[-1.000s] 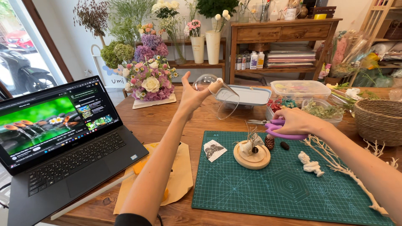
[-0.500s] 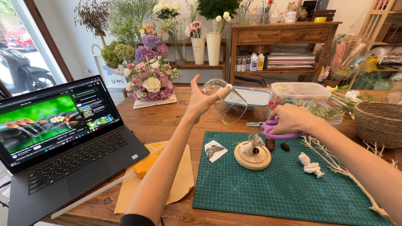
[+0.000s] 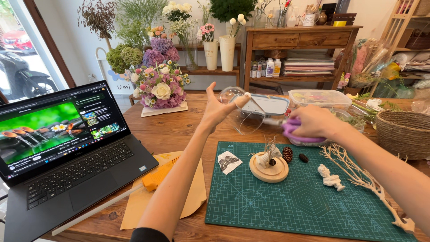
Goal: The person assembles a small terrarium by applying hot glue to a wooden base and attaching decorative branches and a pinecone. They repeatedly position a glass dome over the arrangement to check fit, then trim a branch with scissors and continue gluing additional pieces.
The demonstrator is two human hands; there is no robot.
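Wooden table [image 3: 179, 127] in flower shop; left hand [image 3: 218, 110] clasping clear glass dome [image 3: 239, 112], right hand [image 3: 316, 122] closed on purple scissors [image 3: 295, 132] beside lidded plastic tub [image 3: 319, 98]

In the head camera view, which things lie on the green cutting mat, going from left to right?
Butterfly card → round wooden base → brown pine cone → small dark cone → white figurine → pale dry branch.
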